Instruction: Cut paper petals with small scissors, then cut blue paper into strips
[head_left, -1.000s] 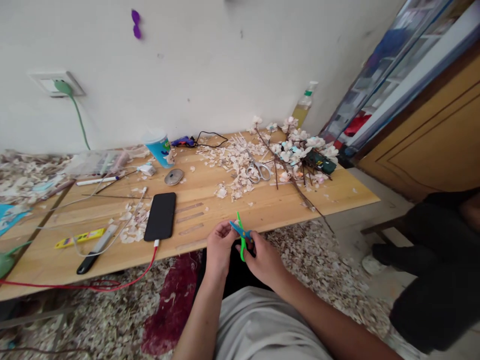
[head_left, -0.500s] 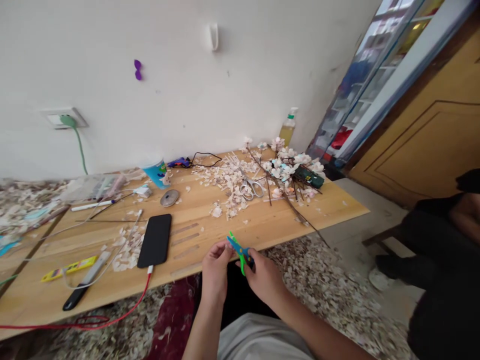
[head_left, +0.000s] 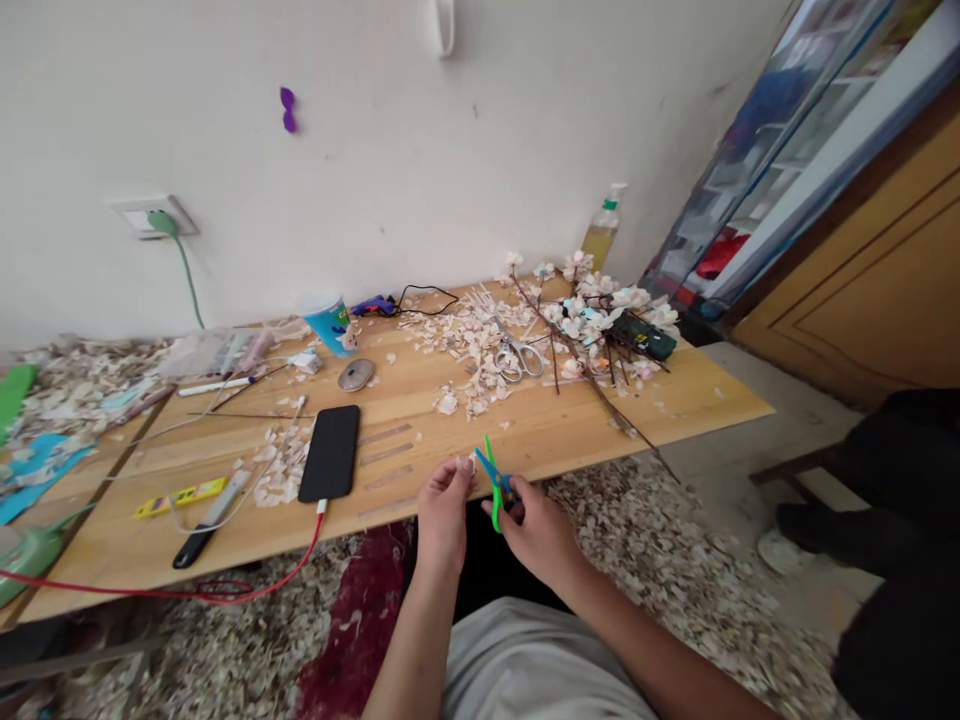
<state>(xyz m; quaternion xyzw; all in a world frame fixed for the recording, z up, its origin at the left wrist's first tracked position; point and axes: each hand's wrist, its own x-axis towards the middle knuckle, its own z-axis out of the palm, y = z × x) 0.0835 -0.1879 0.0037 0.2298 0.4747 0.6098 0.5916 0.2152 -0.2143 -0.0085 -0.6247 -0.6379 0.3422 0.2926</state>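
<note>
My right hand (head_left: pixel 538 525) holds green and blue scissors (head_left: pixel 495 482) by the handles, blades parted and pointing up and left. Close beside the blades, my left hand (head_left: pixel 444 500) pinches a small pale piece (head_left: pixel 472 462) between thumb and fingertips; it looks like a petal or shell, too small to tell. Both hands are at the front edge of the wooden table (head_left: pixel 540 430). Beyond them lie a heap of pale pieces (head_left: pixel 480 345), silver scissors (head_left: pixel 519 360) and brown branches with white blossoms (head_left: pixel 589 318).
To the left are a black phone (head_left: pixel 330 453) on a red cable, a black-handled knife (head_left: pixel 210 520), a yellow packet (head_left: pixel 181 497) and a blue cup (head_left: pixel 330 328). A bottle (head_left: pixel 602 232) stands at the back. A person in dark clothes (head_left: pixel 892 520) is at the right.
The view has shifted, so the table sits higher and more of its left side shows. The green and blue scissors have opened wider and moved slightly away from my left fingertips.
</note>
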